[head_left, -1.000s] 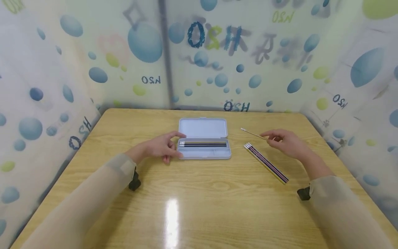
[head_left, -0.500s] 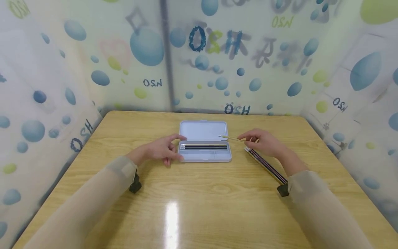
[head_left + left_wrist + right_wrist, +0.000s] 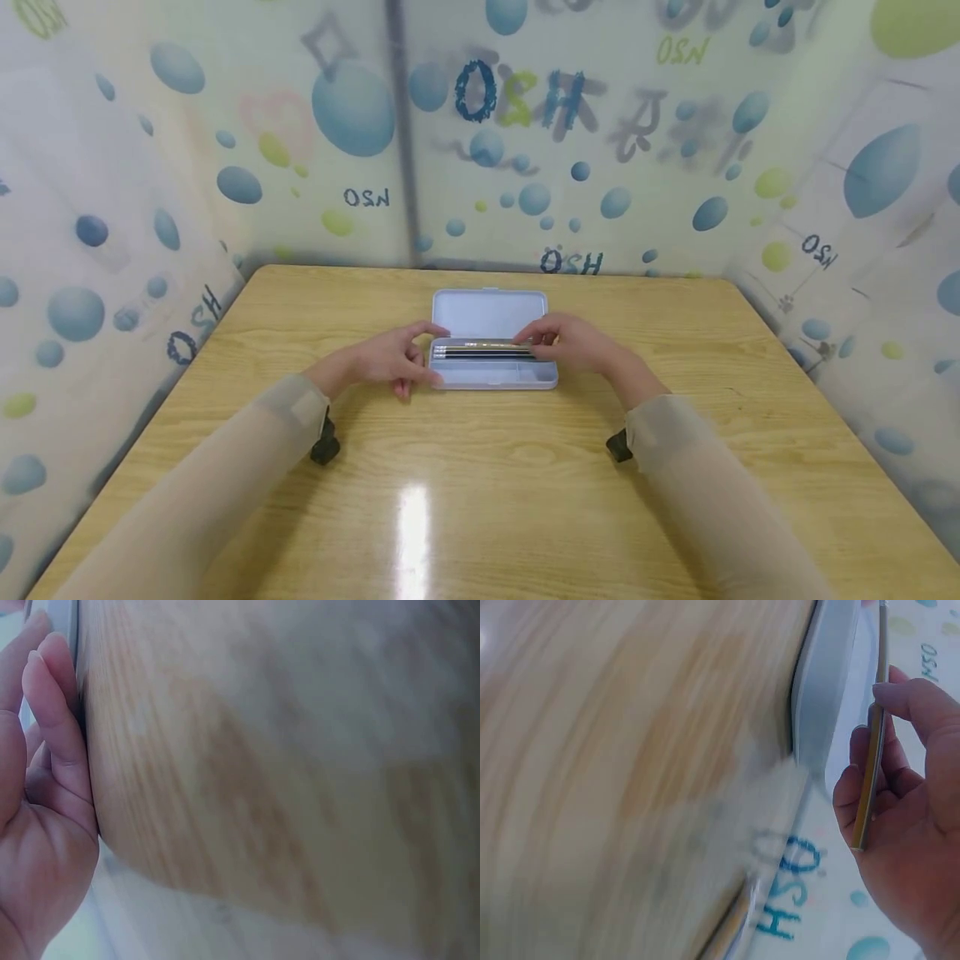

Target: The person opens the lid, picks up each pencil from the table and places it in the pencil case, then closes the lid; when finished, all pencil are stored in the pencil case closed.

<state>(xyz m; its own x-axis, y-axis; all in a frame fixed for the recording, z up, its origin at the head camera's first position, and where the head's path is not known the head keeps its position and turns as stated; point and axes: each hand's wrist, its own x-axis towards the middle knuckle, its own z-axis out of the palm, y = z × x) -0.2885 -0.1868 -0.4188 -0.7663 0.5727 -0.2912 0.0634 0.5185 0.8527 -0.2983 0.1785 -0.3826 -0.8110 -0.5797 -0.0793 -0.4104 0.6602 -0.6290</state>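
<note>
A white pencil case lies open at the table's middle, its lid folded back. Dark striped pencils with white-tipped ends lie side by side in its rear compartment. My left hand holds the case's left end, forefinger at the back and thumb at the front corner. With thumb and fingers my right hand pinches a pencil over the rear compartment, along the others. Whether this pencil touches them I cannot tell. The right wrist view shows the hand round its shaft.
Loose pencils lie on the table at the right; in the head view my right forearm hides them. The wooden table ends at patterned walls at the back and sides.
My right hand has carried the pencil leftward from above the table's right side to over the case's rear compartment. The left hand has stayed at the case's left end.
</note>
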